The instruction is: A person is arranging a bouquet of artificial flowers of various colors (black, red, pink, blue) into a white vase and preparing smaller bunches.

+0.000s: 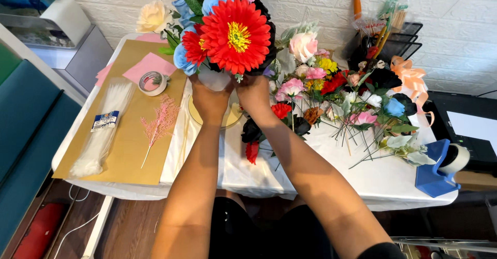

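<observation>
A bunch of artificial flowers (235,33), with a big red daisy-like bloom in front and blue, pink, cream and black blooms around it, is lifted above the white-covered table (373,181). My left hand (209,99) and my right hand (253,94) both grip it from below, side by side, around a pale wrap at the stems. Under my hands a round yellow disc (230,118) lies on the table. Most of the stems are hidden by my hands and the blooms.
A heap of loose artificial flowers (347,101) lies to the right. Left of me are brown paper (124,155), a bag of white cable ties (101,129), a tape roll (152,83), a pink sprig (159,124). A blue tape dispenser (439,171) stands at the right edge, a black wire organiser (398,41) behind.
</observation>
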